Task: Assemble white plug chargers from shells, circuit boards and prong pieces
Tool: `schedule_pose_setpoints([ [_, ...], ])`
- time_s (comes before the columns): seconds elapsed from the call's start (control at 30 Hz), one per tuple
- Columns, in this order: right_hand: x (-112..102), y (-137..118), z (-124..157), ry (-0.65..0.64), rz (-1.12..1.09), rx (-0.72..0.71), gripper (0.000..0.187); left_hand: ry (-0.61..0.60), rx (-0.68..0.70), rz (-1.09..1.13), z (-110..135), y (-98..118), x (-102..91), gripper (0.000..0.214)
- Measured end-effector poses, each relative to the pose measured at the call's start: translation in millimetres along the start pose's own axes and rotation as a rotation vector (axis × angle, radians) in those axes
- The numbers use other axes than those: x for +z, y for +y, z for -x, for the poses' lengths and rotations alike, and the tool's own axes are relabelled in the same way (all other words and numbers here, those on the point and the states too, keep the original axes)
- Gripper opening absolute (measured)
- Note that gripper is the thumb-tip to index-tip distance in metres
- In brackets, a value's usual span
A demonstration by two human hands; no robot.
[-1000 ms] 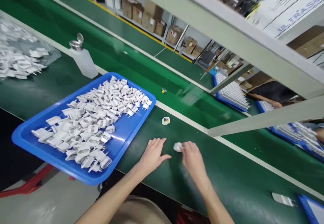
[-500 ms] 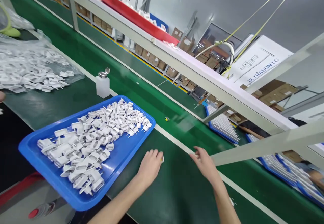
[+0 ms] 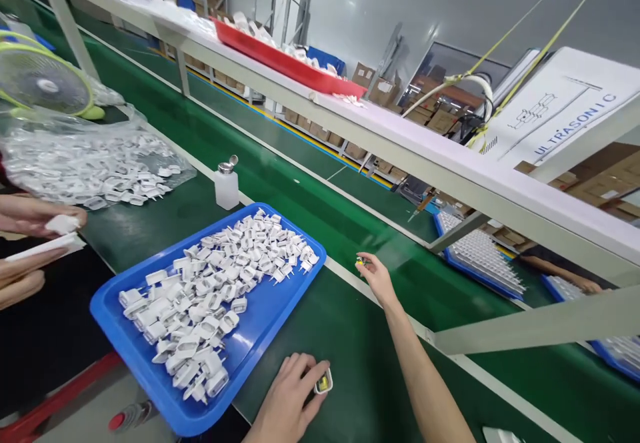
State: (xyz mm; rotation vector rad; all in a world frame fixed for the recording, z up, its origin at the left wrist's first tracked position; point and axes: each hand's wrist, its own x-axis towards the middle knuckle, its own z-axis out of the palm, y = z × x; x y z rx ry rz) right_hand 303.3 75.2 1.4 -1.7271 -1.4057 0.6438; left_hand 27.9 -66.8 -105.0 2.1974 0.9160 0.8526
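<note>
My left hand (image 3: 293,393) rests low over the green bench, to the right of the blue tray (image 3: 280,336). Its thumb and fingers are closed on a white plug housing (image 3: 330,383), whose open end shows a yellow part inside. My right hand (image 3: 379,279) reaches out over the edge of the green conveyor belt (image 3: 400,256). Between its fingertips is a small circuit board (image 3: 359,261) with a yellow component, partly hidden by the fingers. Many white plug housings (image 3: 240,256) with metal pins lie heaped in the tray.
A clear bottle with a metal cap (image 3: 227,186) stands behind the tray. At left, a co-worker's hands (image 3: 35,249) hold white pieces near a plastic bag (image 3: 100,163) of housings and a green fan (image 3: 45,83). A shelf post (image 3: 540,319) slants in at right.
My right hand has moved forward onto the belt and pinched the small circuit board lying there. The left hand has drawn closer to me with the housing. More of the co-worker's hands now shows.
</note>
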Motion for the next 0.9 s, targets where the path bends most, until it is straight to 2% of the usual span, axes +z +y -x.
schedule_pose_setpoints([
  [0.1, -19, -4, 69, 0.015, -0.217, -0.021, 0.059, -0.021, 0.007, 0.003, 0, 2, -4.6, 0.037],
  [0.2, -33, -19, 127, 0.057, -0.389, -0.024, 0.062, -0.005, 0.052, -0.02, 0, 1, -4.0, 0.036],
  [0.3, -41, -37, 161, 0.105, -0.596, -0.035, 0.054, 0.014, 0.09, -0.034, 0, -2, -0.8, 0.035],
  [0.4, -41, -51, 176, 0.107, -0.717, -0.057, 0.051, 0.027, 0.113, -0.03, 1, -3, 0.1, 0.033],
  [0.57, -27, -62, 179, 0.067, -0.829, -0.048, 0.053, 0.028, 0.075, -0.055, 6, 6, -9.6, 0.033],
  [0.67, -11, -62, 160, 0.052, -0.944, 0.05, 0.049, 0.026, 0.046, -0.105, 6, 7, -6.8, 0.038],
  [0.73, 2, -64, 138, 0.019, -1.023, 0.116, 0.049, -0.028, 0.088, -0.189, 2, -2, 5.1, 0.046],
  [0.8, 15, -70, 116, -0.028, -1.062, 0.147, 0.053, -0.005, 0.066, -0.346, -3, -16, 23.2, 0.048],
  [0.9, 31, -76, 93, -0.079, -1.06, 0.139, 0.057, 0.076, 0.022, -0.517, -10, -35, 52.1, 0.022],
])
